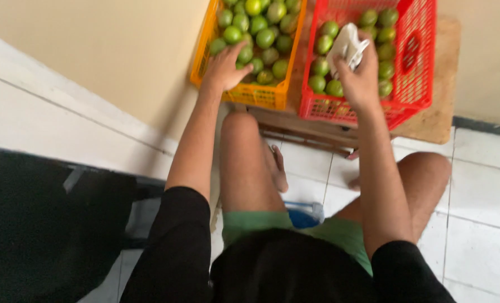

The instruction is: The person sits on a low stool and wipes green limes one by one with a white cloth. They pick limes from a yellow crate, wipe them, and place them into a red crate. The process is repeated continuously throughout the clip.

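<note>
My left hand (224,68) reaches into an orange plastic crate (255,95) full of green limes (264,38), with the fingers spread over the fruit at its near corner. Whether it holds a lime is hidden. My right hand (359,78) is over a red plastic crate (415,84) and grips a crumpled white cloth (348,45). Several green limes (323,67) lie in the red crate around and under the cloth.
Both crates stand on a low wooden board or table (440,120) against a cream wall. I sit with bare knees below it on a white tiled floor (485,224). A blue and white object (303,216) lies between my legs. A dark mass (31,224) fills the left.
</note>
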